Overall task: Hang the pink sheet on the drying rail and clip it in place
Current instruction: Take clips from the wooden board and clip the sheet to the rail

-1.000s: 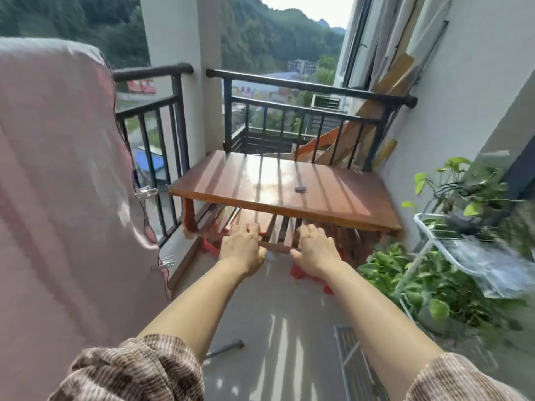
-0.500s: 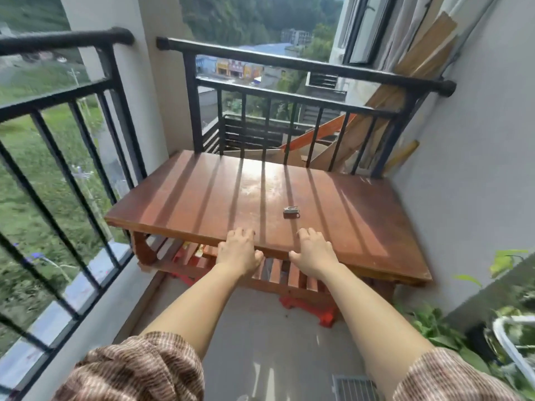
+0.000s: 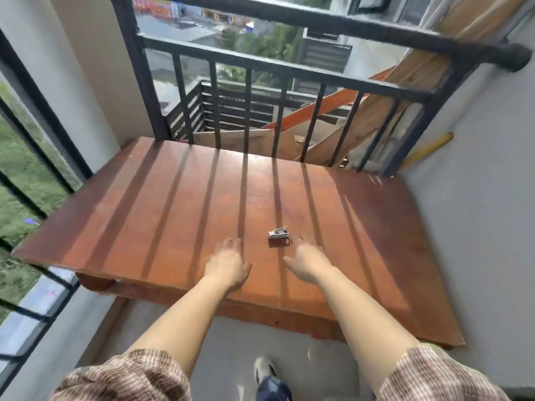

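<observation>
Left hand: I am watching the left hand [image 3: 227, 266] hovering palm down over the near part of the table, fingers loosely spread and gripping nothing. Blur is keeping me from telling whether it is touching the wood.
Right hand: the right hand [image 3: 307, 263] is reaching forward with thumb and fingers spread apart, also holding nothing, its fingertips just beside the clip.
Clip: the small metal clip [image 3: 278, 234] is lying on the tabletop, slightly beyond the gap between the two hands and closer to the right one. I am not seeing any contact.
Table: the reddish-brown wooden table [image 3: 144, 227] is carrying long striped shadows running from far to near.
Railing: the black metal railing [image 3: 318, 23] is standing along the table's far edge and continuing down the left side.
Planks: wooden planks [image 3: 405, 91] are leaning at the far right, behind the bars.
Sleeves: brown checked sleeves [image 3: 130, 374] are covering both upper arms at the near edge.
Shoe: a light shoe [image 3: 262, 369] is showing on the grey floor between the forearms.
</observation>
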{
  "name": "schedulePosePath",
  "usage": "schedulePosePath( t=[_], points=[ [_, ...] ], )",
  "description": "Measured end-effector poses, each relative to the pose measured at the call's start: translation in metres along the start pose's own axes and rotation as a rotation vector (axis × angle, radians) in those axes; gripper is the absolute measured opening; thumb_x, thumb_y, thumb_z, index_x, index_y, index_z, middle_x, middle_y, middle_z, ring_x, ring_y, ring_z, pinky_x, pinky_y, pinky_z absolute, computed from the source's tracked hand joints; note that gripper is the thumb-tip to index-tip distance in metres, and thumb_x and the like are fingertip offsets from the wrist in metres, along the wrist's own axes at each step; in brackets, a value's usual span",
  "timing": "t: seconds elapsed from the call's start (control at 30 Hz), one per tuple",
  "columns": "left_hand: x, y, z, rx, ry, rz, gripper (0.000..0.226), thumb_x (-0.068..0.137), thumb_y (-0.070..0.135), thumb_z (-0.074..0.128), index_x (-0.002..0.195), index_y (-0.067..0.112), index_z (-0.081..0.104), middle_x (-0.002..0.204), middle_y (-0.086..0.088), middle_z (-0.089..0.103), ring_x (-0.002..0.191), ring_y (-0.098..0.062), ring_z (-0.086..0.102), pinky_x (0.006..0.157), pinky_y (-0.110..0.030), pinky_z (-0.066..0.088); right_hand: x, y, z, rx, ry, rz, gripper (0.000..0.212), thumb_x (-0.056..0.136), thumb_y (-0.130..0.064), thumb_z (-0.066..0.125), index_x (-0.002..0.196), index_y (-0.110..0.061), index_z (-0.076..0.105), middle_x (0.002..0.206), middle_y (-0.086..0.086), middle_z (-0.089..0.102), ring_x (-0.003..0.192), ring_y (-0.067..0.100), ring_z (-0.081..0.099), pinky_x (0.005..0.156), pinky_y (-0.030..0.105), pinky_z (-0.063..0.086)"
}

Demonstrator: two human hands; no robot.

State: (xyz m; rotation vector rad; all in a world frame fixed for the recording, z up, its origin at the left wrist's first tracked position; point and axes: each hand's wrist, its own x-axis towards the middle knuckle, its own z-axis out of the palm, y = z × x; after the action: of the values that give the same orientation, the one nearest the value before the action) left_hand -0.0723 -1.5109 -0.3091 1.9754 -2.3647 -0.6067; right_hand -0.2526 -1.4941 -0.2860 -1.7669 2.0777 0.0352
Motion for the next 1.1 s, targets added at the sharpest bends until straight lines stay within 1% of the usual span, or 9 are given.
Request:
schedulePosePath(
  t=[0.17,0.33,0.43,0.5,0.67,0.77,0.87,1.0,1.1],
  points=[
    [0.049,-0.004,0.043,-0.084,-0.092,-0.162,0.05,0.091,0.032,0.044,0.137,0.016,0.036,0.143,-0.008,0.036,0.131,-0.027,0.033,0.104,-0.042,0.037,0.068,0.027,0.021,-0.061,-0.098,-0.036,0.048,0.088,-0.031,0.051,0.131,-0.013,0.041,0.132,0.009,0.043,0.127,0.029,0.039,0.102,0.041,0.036],
    [0.07,-0.007,0.085,-0.139,-0.204,-0.307,0.063,0.096,0.039,0.039,0.15,0.017,0.014,0.158,-0.012,0.006,0.145,-0.03,0.008,0.115,-0.045,0.019,0.127,0.047,0.035,-0.108,-0.16,-0.105,0.058,0.089,-0.026,0.05,0.142,-0.015,0.032,0.143,0.008,0.035,0.129,0.031,0.038,0.103,0.041,0.036],
    [0.068,-0.011,0.107,-0.118,-0.231,-0.359,0.071,0.097,0.048,0.033,0.151,0.018,-0.001,0.157,-0.017,-0.013,0.145,-0.034,-0.008,0.117,-0.047,0.01,0.153,0.049,0.043,-0.176,-0.194,-0.173,0.062,0.089,-0.019,0.047,0.147,-0.017,0.026,0.148,0.003,0.03,0.131,0.027,0.033,0.104,0.04,0.033],
    [0.066,-0.012,0.117,-0.082,-0.211,-0.373,0.076,0.096,0.053,0.03,0.15,0.018,-0.008,0.156,-0.019,-0.018,0.144,-0.036,-0.013,0.117,-0.047,0.007,0.167,0.048,0.049,-0.23,-0.205,-0.221,0.06,0.088,-0.016,0.047,0.145,-0.017,0.029,0.148,0.003,0.031,0.13,0.026,0.033,0.102,0.039,0.033],
    [0.07,-0.009,0.125,-0.034,-0.221,-0.415,0.078,0.095,0.055,0.028,0.15,0.018,-0.013,0.155,-0.019,-0.022,0.144,-0.035,-0.016,0.118,-0.047,0.007,0.185,0.039,0.063,-0.413,-0.132,-0.357,0.026,0.087,-0.007,0.043,0.112,-0.01,0.051,0.119,0.01,0.051,0.114,0.03,0.048,0.087,0.038,0.04],
    [0.073,-0.009,0.121,-0.025,-0.268,-0.431,0.079,0.095,0.054,0.031,0.15,0.018,-0.013,0.155,-0.018,-0.023,0.144,-0.035,-0.016,0.119,-0.047,0.009,0.189,0.03,0.062,-0.433,-0.174,-0.387,0.025,0.088,-0.005,0.042,0.111,-0.009,0.05,0.117,0.01,0.051,0.111,0.031,0.05,0.084,0.036,0.04],
    [0.072,-0.008,0.113,-0.108,-0.285,-0.447,0.074,0.097,0.048,0.034,0.151,0.021,-0.009,0.156,-0.015,-0.02,0.145,-0.032,-0.014,0.118,-0.046,0.01,0.19,0.022,0.059,-0.409,-0.247,-0.378,0.023,0.09,-0.013,0.043,0.112,-0.01,0.049,0.119,0.008,0.051,0.113,0.029,0.05,0.085,0.034,0.04],
    [0.053,-0.008,0.099,-0.256,-0.15,-0.504,0.067,0.098,0.037,0.036,0.151,0.023,-0.003,0.159,-0.008,-0.011,0.147,-0.025,-0.005,0.116,-0.042,0.013,0.177,-0.005,0.064,-0.296,-0.349,-0.376,0.026,0.092,-0.026,0.047,0.112,-0.011,0.052,0.119,0.007,0.055,0.114,0.028,0.054,0.081,0.032,0.042],
    [0.019,-0.014,0.091,-0.319,-0.092,-0.565,0.066,0.098,0.034,0.034,0.151,0.025,-0.004,0.16,-0.001,-0.01,0.147,-0.02,-0.001,0.115,-0.043,0.017,0.15,-0.039,0.073,-0.205,-0.379,-0.467,0.032,0.095,-0.041,0.043,0.087,-0.012,0.056,0.105,0.014,0.064,0.098,0.034,0.061,0.071,0.033,0.043]
  ],
)
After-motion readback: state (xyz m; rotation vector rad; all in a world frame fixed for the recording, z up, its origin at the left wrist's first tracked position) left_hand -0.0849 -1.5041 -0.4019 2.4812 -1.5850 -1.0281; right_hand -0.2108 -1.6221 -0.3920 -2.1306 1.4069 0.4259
